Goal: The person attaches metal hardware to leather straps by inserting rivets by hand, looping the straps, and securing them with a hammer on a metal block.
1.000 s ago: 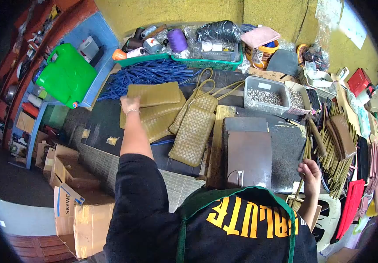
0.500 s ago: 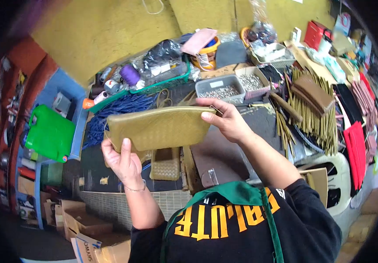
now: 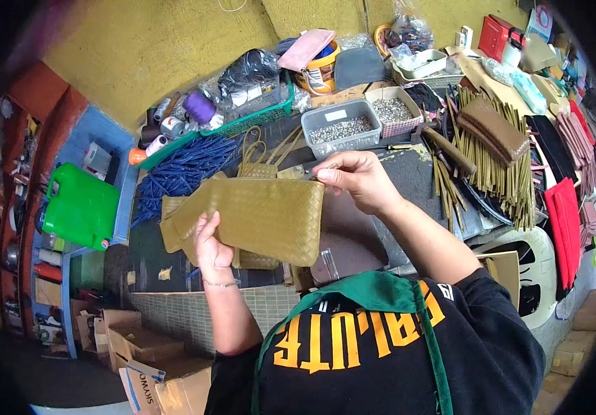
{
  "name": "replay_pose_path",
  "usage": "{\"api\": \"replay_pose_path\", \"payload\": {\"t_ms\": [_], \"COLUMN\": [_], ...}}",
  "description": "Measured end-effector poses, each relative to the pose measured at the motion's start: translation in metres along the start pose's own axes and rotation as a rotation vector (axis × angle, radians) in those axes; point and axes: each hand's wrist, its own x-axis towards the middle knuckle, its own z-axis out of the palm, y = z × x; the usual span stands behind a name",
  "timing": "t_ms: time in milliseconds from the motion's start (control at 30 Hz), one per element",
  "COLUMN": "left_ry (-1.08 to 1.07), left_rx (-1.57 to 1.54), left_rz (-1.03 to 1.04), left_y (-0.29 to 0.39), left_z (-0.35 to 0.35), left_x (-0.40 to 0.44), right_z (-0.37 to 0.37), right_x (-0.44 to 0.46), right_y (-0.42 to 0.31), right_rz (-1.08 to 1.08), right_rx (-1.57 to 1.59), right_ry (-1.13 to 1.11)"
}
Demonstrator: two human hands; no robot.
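Nearest to my view, the left hand (image 3: 215, 245) supports the olive woven pouch (image 3: 263, 218) from below, with the thumb on its front face; its other fingers go behind, so I cannot tell how they lie; the right hand (image 3: 354, 178) has thumb and forefinger pinching the upper right corner, at a small dark piece (image 3: 312, 176) which I take for a zip pull; the pouch is held in the air, over the surface (image 3: 415, 181); from my distant post I judge its body to be already formed, while the handling of that corner seems not yet finished; whether the zip is closed, I cannot tell. Just beside the pouch I see a brown panel (image 3: 356, 238); behind it, more olive woven pieces (image 3: 258, 170) lie on the surface; farther come blue strips (image 3: 184, 173), a grey tray (image 3: 346, 146) with small metal parts (image 3: 339, 130), and the yellow wall (image 3: 173, 41).
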Motion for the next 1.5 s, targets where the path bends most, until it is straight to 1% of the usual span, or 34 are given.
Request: {"api": "replay_pose_path", "payload": {"t_ms": [33, 100, 133, 167, 233, 267, 300, 367, 467, 700, 800, 933, 1000, 1033, 1067, 1100, 1167, 1200, 1233, 1300, 1333, 1367, 1400, 1433, 1500], "left_ry": [-0.001, 0.032, 0.021, 0.019, -0.026, 0.019, 0.020, 0.020, 0.035, 0.030, 0.044, 0.059, 0.029, 0.031, -0.025, -0.080, -0.150, -0.125, -0.037, -0.179, -0.252, -0.327, -0.374, -0.362, -0.502], "left_rx": [0.000, 0.013, 0.008, 0.007, 0.003, 0.029, 0.028, 0.036, 0.031, -0.017, -0.001, -0.035, -0.119, -0.121, -0.135, -0.148, 0.025, 0.172, 0.330, 0.589, 0.711, 0.835, 0.875, 0.879, 1.137], "left_rz": [-0.001, -0.139, -0.168, -0.167, -0.263, -0.244, -0.244, -0.233, -0.245, -0.273, -0.248, -0.259, -0.224, -0.223, -0.089, 0.045, 0.329, 0.426, 0.578, 0.910, 0.948, 0.984, 0.901, 0.898, 0.647], "left_y": [-0.005, -0.018, -0.023, -0.028, -0.034, -0.043, -0.046, -0.053, -0.065, -0.070, -0.071, -0.065, -0.055, -0.049, -0.042, -0.035, -0.020, -0.010, -0.004, 0.013, 0.022, 0.030, 0.036, 0.039, 0.042], "left_z": [-0.004, -0.016, -0.019, -0.021, -0.019, -0.028, -0.029, -0.030, -0.043, -0.038, -0.036, -0.036, -0.033, -0.032, -0.032, -0.030, -0.022, -0.014, -0.012, 0.002, 0.007, 0.012, 0.016, 0.015, 0.010], "left_x": [0.002, 0.008, 0.008, 0.007, 0.002, 0.005, 0.005, 0.002, 0.003, -0.002, -0.006, -0.014, -0.022, -0.029, -0.037, -0.044, -0.059, -0.072, -0.079, -0.092, -0.100, -0.108, -0.119, -0.126, -0.137], "right_z": [0.002, 0.009, 0.012, 0.013, 0.015, 0.015, 0.016, 0.017, 0.019, 0.017, 0.018, 0.018, 0.016, 0.012, 0.009, 0.006, 0.000, -0.001, 0.000, 0.004, 0.005, 0.005, 0.003, 0.001, -0.002], "right_x": [0.000, 0.001, 0.002, 0.004, 0.007, 0.008, 0.009, 0.010, 0.010, 0.009, 0.008, 0.008, 0.007, 0.008, 0.009, 0.009, 0.008, 0.007, 0.006, 0.006, 0.006, 0.007, 0.007, 0.006, 0.003], "right_y": [-0.001, -0.002, -0.001, 0.000, 0.003, 0.003, 0.004, 0.006, 0.005, 0.010, 0.012, 0.014, 0.015, 0.018, 0.019, 0.019, 0.019, 0.021, 0.022, 0.021, 0.023, 0.026, 0.030, 0.032, 0.033], "right_rz": [0.000, 0.133, 0.144, 0.143, 0.072, 0.068, 0.068, -0.012, -0.021, -0.010, 0.005, 0.002, 0.020, -0.033, -0.085, -0.082, -0.017, 0.031, 0.048, 0.080, 0.070, 0.079, 0.081, 0.082, 0.112], "right_rx": [-0.001, 0.221, 0.289, 0.288, 0.267, 0.263, 0.262, 0.311, 0.290, 0.255, 0.251, 0.171, 0.134, 0.087, 0.041, 0.040, -0.016, 0.155, 0.156, 0.196, 0.114, 0.116, 0.091, 0.068, 0.096], "right_ry": [0.002, 0.033, 0.032, 0.033, 0.071, 0.103, 0.103, 0.166, 0.170, 0.177, 0.182, 0.174, 0.164, 0.166, 0.168, 0.167, 0.155, 0.096, 0.094, 0.053, 0.046, 0.035, 0.002, -0.028, -0.041]}}
